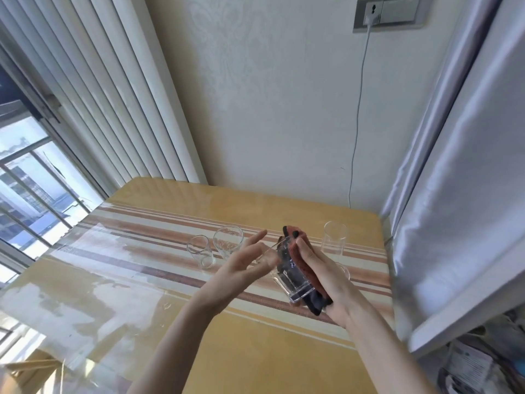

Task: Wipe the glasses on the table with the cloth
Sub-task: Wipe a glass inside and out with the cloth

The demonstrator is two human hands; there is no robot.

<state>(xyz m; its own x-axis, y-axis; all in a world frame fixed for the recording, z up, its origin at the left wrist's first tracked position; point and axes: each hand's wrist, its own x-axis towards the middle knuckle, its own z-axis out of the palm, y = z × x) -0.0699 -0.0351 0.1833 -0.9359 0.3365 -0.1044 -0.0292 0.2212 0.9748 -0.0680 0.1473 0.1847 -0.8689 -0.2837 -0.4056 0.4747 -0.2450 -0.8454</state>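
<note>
Four clear drinking glasses could be counted, one held and three standing. The held clear glass tumbler (289, 275) was lifted above the yellow bench with brown and cream stripes (159, 280), tilted so that its thick base pointed down toward the person and its mouth pointed up and away. One red and dark cloth (302, 263) lay wrapped against the right side of that tumbler, with a dark end sticking out past the mouth and another dark fold hanging below the base.

The right hand (326, 277) pressed the cloth against the tumbler, its fingers lying fairly straight along the cloth; the thumb was hidden behind the cloth, so how firmly it clamped could not be told. The left hand (241, 268) met the tumbler from the other side, with its upper fingers spread and straight and the lower ones touching the glass wall near the rim.

Two upright clear glasses stood on the bench to the left of the hands, just beside each other: a smaller clear glass (201, 251) nearer the window and a taller clear glass (228, 240) next to it. One clear straight-sided glass (334, 238) stood upright to the right, near the bench's far right corner, well apart from that pair.

One white cable (358, 115) ran down the pale wall from a grey wall socket (389, 12).
</note>
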